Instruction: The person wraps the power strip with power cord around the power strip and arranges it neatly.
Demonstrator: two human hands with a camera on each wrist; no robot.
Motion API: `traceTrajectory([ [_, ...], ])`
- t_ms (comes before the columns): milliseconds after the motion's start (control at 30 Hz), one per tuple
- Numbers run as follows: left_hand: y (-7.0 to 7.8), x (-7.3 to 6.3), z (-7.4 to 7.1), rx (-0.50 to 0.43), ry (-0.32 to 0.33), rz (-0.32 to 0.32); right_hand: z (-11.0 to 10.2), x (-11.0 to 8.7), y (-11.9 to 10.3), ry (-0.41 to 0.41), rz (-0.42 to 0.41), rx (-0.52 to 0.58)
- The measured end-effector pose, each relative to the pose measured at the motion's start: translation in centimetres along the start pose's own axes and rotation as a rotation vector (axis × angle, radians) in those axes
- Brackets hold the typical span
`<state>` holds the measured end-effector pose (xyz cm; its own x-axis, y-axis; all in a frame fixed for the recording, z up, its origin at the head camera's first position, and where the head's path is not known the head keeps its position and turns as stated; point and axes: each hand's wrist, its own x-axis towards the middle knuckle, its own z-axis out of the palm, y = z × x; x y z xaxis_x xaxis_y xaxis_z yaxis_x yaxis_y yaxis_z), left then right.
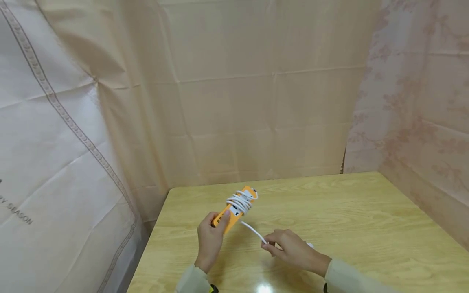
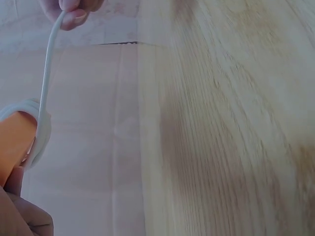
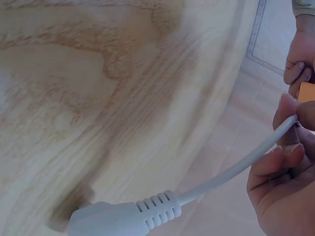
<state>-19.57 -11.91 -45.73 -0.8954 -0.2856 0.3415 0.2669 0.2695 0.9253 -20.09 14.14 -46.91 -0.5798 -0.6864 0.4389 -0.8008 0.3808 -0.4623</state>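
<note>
An orange and white power strip (image 1: 233,219) is held tilted above the table by my left hand (image 1: 210,240), gripping its lower end with the thumb on top. Several turns of white cord (image 1: 239,202) wrap around the strip's upper part. From the strip a length of cord runs to my right hand (image 1: 293,249), which pinches it between thumb and fingers. Past those fingers, in the right wrist view, the cord ends in a white plug (image 3: 115,219) with a ribbed neck, hanging over the wood. The head view shows only a bit of the plug behind the right hand.
A light wood-grain table (image 1: 351,219) lies below both hands. Beige cloth (image 1: 256,101) hangs behind it, a pale printed cloth (image 1: 55,162) on the left, and a flower-patterned one (image 1: 421,122) along the right edge.
</note>
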Motion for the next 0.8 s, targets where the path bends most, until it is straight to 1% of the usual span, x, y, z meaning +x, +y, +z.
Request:
traceTrajectory([
  [133,-0.2,0.3,-0.1,0.037,0.005,0.011,-0.6,0.1,-0.1,-0.012,0.021,-0.015],
  [333,-0.3,0.4,-0.5,0.054,-0.011,-0.003,-1.3,0.1,0.1,0.002,0.027,-0.039],
  [467,-0.7,0.6,-0.8,0.083,-0.008,-0.020,-1.9,-0.2,0.2,0.036,0.010,-0.083],
  [600,-1.1,0.8,-1.2,0.113,-0.006,-0.037,-2.5,-0.5,0.5,0.062,-0.011,-0.152],
  [700,-1.0,0.8,-1.5,0.117,-0.029,-0.053,-3.0,-0.6,0.7,0.081,-0.040,-0.201],
  [800,-0.7,0.7,-1.6,0.122,-0.060,-0.073,-3.3,-0.5,0.8,0.111,-0.079,-0.221],
])
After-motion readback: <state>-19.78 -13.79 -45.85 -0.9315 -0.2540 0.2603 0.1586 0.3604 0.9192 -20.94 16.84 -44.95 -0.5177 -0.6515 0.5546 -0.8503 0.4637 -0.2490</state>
